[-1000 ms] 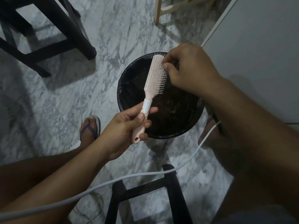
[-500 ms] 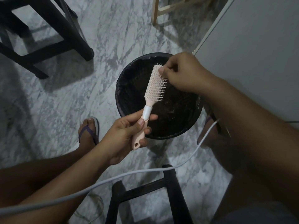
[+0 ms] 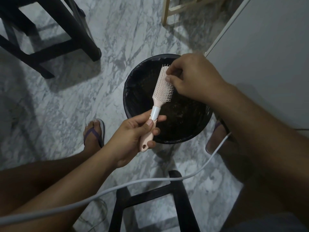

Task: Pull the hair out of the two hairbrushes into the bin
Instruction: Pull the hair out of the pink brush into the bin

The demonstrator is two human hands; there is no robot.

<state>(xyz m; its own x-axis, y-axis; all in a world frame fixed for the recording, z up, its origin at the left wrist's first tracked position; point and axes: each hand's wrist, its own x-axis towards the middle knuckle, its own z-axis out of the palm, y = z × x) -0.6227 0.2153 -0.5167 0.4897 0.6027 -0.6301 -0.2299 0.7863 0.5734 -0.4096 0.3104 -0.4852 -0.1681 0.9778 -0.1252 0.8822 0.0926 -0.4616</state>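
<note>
Left hand [image 3: 132,136] clenched on pink hairbrush [image 3: 158,101] handle; right hand [image 3: 192,79] pinches bristles at 1 o'clock, over black bin [image 3: 132,91].

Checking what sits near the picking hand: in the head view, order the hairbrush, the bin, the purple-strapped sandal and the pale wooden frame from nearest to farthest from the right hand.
From the right hand:
1. hairbrush, touching its fingertips.
2. bin, directly below.
3. pale wooden frame, top of view.
4. purple-strapped sandal, lower left.
</note>
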